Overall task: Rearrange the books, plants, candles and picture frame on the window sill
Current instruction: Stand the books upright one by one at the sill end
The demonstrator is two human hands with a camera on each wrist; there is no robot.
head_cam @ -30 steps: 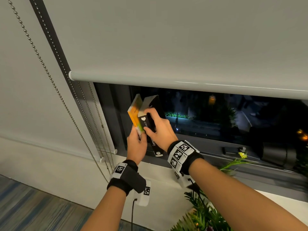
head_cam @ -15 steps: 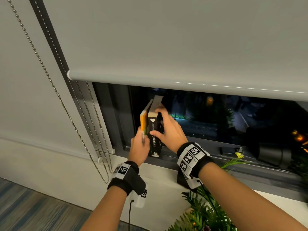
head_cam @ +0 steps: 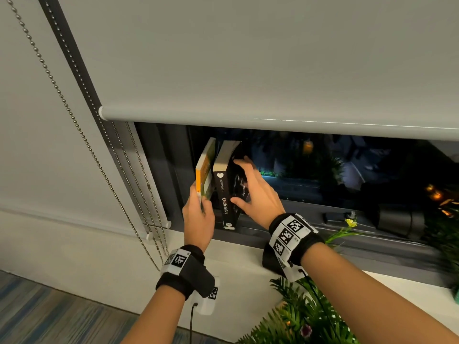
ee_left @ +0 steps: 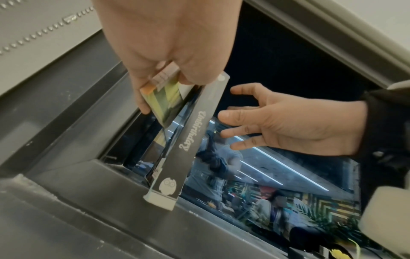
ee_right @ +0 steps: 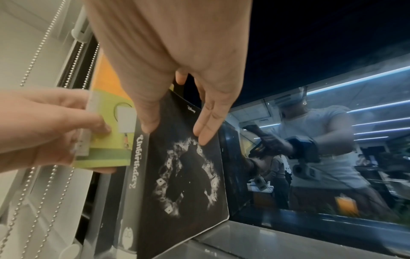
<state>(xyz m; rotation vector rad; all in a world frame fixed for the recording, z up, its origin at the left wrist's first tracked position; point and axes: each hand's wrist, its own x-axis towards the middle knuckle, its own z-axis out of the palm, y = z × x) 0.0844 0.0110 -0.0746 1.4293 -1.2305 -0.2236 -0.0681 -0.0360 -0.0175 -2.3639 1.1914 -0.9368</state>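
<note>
Here, a stiff black paperback [head_cam: 227, 192] stands on the window frame's ledge [head_cam: 310, 234], the right hand [head_cam: 258, 192] spread flat against its cover, while left of it the left hand [head_cam: 198, 214] pinches a light orange book [head_cam: 205, 170] best held low by its spine.

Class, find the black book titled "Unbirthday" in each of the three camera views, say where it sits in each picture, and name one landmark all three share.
Head: black book left of centre, standing on the window frame.
Left wrist: centre, its spine running diagonally.
Right wrist: lower centre, front cover facing the camera.
Shared landmark: the orange-and-green book beside it, gripped by the left hand.
</note>
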